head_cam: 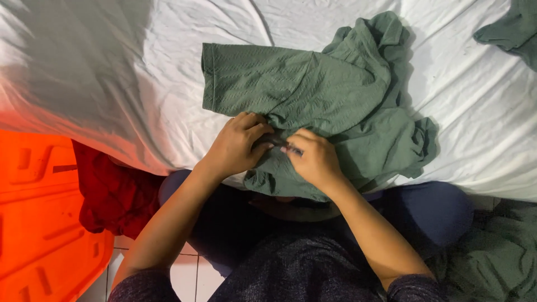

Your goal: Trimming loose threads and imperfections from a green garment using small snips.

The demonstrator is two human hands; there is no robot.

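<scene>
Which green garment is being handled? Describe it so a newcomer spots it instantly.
Start at the white sheet covering the bed. Near its front edge lies a crumpled green shirt with a textured weave, one short sleeve spread flat to the left. Unlike the green cloth at the top right corner and the green pile at lower right, it is the one both the left hand and right hand pinch.

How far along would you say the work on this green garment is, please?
Early. Partly done: one flap of the green garment lies flat on the white sheet. In hand: left hand and right hand pinch its near edge. Left: the right side is bunched; another green piece lies apart.
</scene>
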